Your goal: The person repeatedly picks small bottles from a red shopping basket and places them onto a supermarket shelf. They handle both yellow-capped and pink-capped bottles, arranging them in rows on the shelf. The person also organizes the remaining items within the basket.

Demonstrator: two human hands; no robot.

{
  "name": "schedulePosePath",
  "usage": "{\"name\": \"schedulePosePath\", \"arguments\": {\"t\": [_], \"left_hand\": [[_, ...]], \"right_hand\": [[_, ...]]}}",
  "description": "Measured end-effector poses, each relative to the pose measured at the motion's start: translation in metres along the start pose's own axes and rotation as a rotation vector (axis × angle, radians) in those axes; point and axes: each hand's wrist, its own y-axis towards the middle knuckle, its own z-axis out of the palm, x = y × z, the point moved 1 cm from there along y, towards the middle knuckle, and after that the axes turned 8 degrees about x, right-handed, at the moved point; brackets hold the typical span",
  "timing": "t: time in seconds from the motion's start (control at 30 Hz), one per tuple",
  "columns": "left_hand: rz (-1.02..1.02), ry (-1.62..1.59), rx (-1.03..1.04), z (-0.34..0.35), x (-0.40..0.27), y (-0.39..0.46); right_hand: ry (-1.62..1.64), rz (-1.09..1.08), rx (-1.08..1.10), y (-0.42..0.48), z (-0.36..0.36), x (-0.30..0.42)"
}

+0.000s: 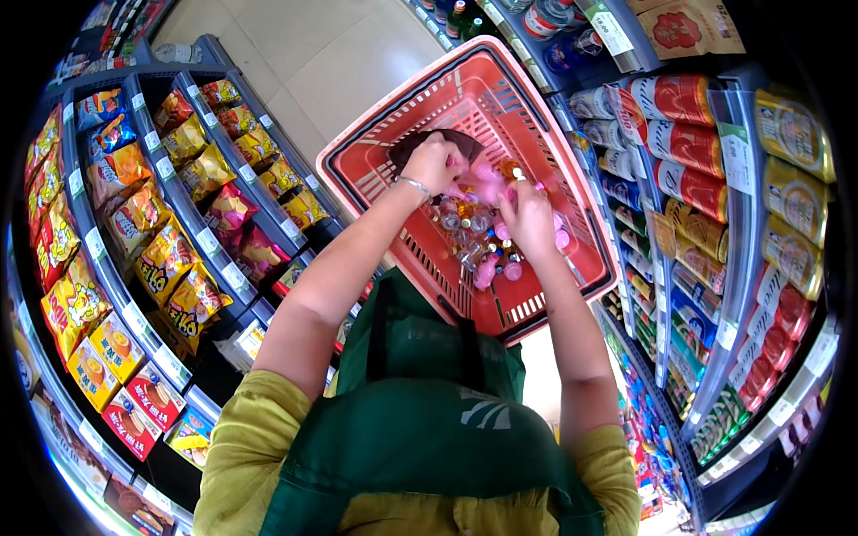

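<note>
Over the inside of a red plastic shopping basket (395, 218), my left hand (437, 164) is curled, a bracelet on its wrist. Fingertips of both hands meet a blurred pink item (485, 182); its exact kind is unclear. My right hand (529, 218) reaches in from the basket's near right side with fingers bent. Below the hands lie several small clear bottles (462, 231) and small pink bottles (486, 271), loosely heaped. A dark flat piece (409, 151) sits behind my left hand, partly hidden by it.
Shelves of bagged snacks (167, 264) and boxed snacks (144, 409) line the left. Drink cans (684, 141) fill the right shelves, with bottles (546, 20) beyond. Tiled floor (328, 60) stretches past the basket. A green apron (415, 442) covers my front.
</note>
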Motion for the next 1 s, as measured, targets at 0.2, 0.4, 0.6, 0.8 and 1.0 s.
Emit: {"name": "schedulePosePath", "arguments": {"t": [0.2,0.4,0.6,0.8,1.0], "left_hand": [[-0.002,0.129,-0.162,0.021,0.040,0.063],[0.023,0.118,-0.126,0.031,0.065,0.075],[-0.034,0.089,-0.321,0.026,0.025,0.043],[0.062,0.737,0.534,0.089,0.026,0.026],[0.059,0.854,0.448,0.123,0.053,0.021]], "right_hand": [[-0.113,0.027,-0.079,0.089,0.047,-0.031],[-0.119,0.070,-0.006,0.111,0.074,-0.055],[0.074,0.038,-0.112,0.068,0.041,-0.050],[-0.442,-0.174,0.062,0.054,0.077,-0.049],[-0.844,0.049,0.348,0.079,0.118,-0.065]]}}
